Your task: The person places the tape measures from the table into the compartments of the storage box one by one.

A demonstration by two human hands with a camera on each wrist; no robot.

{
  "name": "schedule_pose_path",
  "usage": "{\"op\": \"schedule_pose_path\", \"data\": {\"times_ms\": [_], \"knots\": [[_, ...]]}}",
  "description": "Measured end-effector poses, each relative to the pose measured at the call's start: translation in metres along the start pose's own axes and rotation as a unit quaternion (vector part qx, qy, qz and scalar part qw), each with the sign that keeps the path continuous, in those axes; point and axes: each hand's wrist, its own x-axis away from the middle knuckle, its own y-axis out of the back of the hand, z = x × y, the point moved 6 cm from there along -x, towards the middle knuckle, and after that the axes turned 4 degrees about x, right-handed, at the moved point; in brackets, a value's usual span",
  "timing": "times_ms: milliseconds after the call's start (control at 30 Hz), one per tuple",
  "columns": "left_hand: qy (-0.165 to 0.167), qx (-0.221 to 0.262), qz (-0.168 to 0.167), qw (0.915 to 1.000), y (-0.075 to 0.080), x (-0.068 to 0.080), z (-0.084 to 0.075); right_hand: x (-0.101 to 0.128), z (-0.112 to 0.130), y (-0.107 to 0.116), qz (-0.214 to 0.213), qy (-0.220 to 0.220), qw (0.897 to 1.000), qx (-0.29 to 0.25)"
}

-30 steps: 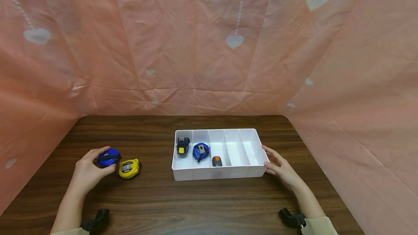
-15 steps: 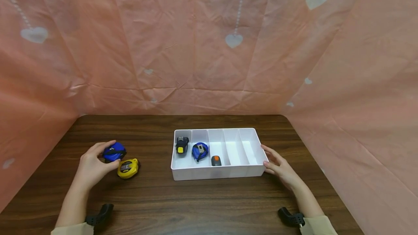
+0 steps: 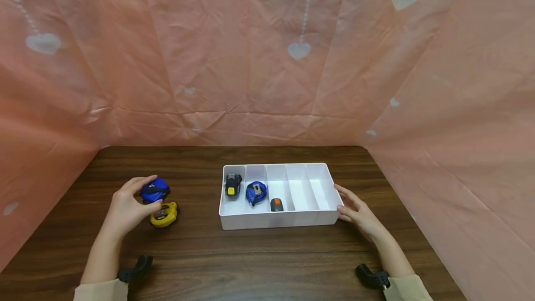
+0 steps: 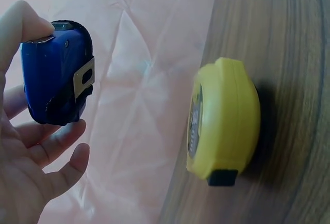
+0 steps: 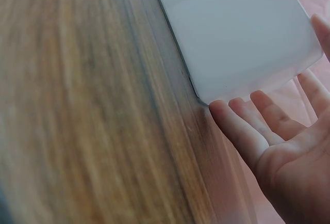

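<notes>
Dark wood worktop, your left hand clamped on a blue-and-black tape measure, your right hand flat, fingers apart, against the white tray.

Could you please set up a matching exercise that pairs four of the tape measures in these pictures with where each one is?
Things:
1. blue tape measure
2. yellow tape measure
3. black and yellow tape measure
4. small orange-topped tape measure

Places:
A. leftmost compartment of the white tray
B. held off the table in the left hand
C. third compartment from the left
D. lying on the wooden table

Pairs: 1-B, 2-D, 3-A, 4-C
</notes>
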Motion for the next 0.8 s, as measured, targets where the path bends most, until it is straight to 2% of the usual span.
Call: {"op": "schedule_pose_path", "data": {"times_ms": [800], "knots": [[-0.014,0.027,0.028,0.9991,-0.016,-0.014,-0.019,-0.001,0.0,-0.001,0.005,0.007,1.0,-0.005]]}}
